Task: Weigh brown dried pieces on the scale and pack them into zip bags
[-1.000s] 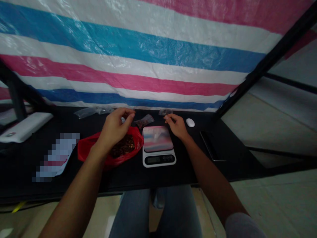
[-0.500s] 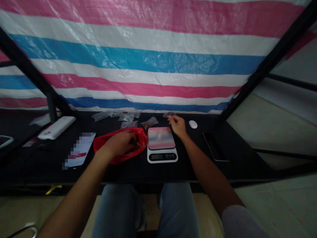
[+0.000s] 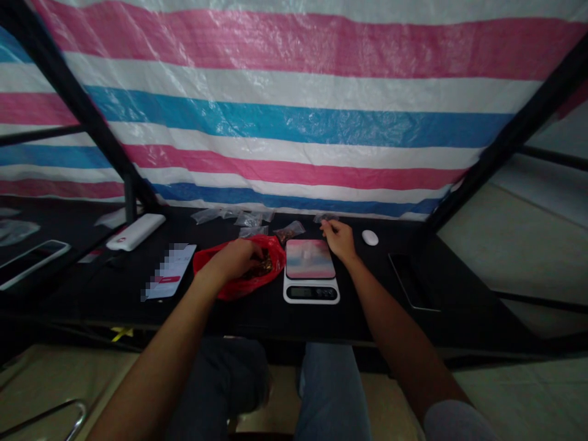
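Note:
My left hand (image 3: 235, 258) reaches into an open red plastic bag (image 3: 215, 275) holding brown pieces, with its fingers curled down among them. Right of the bag stands a small white kitchen scale (image 3: 311, 273) with a shiny top plate. My right hand (image 3: 339, 237) rests just behind the scale's far right corner, fingers pinched at a small clear bag (image 3: 325, 218). Another small clear bag with brown contents (image 3: 289, 231) lies behind the scale.
Several empty clear bags (image 3: 229, 215) lie along the back of the black table (image 3: 275, 312). A white mouse (image 3: 370, 237), a dark phone (image 3: 411, 272), a white power bank (image 3: 135, 231) and a printed sheet (image 3: 169, 278) are also there. A striped tarp (image 3: 294, 116) hangs behind.
My left hand has dropped from above the red bag down into it. My right hand has stayed behind the scale. The view has swung left.

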